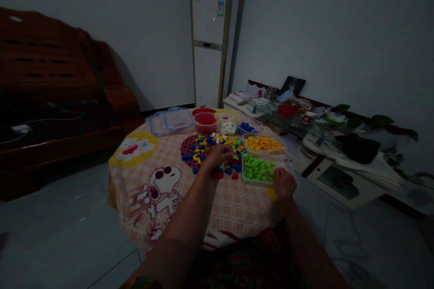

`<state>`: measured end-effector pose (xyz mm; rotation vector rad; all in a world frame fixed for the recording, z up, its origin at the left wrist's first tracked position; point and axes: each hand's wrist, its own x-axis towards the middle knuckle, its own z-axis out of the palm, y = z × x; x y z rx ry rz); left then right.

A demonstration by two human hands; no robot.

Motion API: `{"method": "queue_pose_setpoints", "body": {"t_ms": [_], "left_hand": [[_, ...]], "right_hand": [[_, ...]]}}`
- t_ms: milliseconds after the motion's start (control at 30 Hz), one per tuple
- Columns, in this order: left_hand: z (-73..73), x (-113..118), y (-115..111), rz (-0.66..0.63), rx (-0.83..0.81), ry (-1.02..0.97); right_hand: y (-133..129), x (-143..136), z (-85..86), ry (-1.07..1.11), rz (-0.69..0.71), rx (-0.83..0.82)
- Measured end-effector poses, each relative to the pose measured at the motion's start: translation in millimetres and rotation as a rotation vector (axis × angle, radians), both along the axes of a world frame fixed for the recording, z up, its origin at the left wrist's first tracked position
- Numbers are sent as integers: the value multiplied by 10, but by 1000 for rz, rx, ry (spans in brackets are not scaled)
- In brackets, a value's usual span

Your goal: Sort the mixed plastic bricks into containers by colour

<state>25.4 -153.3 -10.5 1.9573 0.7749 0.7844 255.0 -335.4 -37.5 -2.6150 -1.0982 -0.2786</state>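
My left hand (pixel 219 154) reaches over a mixed pile of small toy building bricks (pixel 203 143) in blue, yellow, red, white and green. Its fingers are curled together at the pile's right part, and what they pinch, if anything, is too small to make out. A clear plastic box of green bricks (pixel 258 168) lies to the right of the pile. At that box's right side my right hand (pixel 284 183) is closed in a fist, with its contents hidden. Behind the green bricks, another clear box holds yellow bricks (pixel 263 143).
Farther back are a box of blue bricks (pixel 247 127), white bricks (pixel 228 128) and a round tub (pixel 205 122) with red contents. Clear lids (pixel 174 120) lie at the back left of the cloth-covered round table (pixel 135 189). A cluttered glass-topped cabinet (pixel 288 122) stands right.
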Motion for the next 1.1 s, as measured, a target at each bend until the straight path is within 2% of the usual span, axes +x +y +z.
{"method": "queue_pose_setpoints", "body": {"t_ms": [300, 433, 600, 800, 867, 1000, 1100], "left_hand": [[1, 340, -209, -31, -1, 13], [-27, 448, -310, -4, 93, 40], [-10, 487, -377, -83, 184, 105], [-29, 455, -320, 90, 283, 144], [-66, 453, -295, 95, 306, 151], [-151, 468, -242, 69, 336, 182], [-193, 480, -202, 62, 367, 184]], "right_hand": [[4, 15, -7, 11, -4, -11], [-5, -16, 27, 8, -1, -14], [-2, -14, 14, 28, -8, -6], [-9, -20, 29, 48, 21, 22], [13, -103, 91, 35, 129, 93], [145, -389, 239, -1, 549, 265], [304, -565, 264, 31, 704, 227]]}}
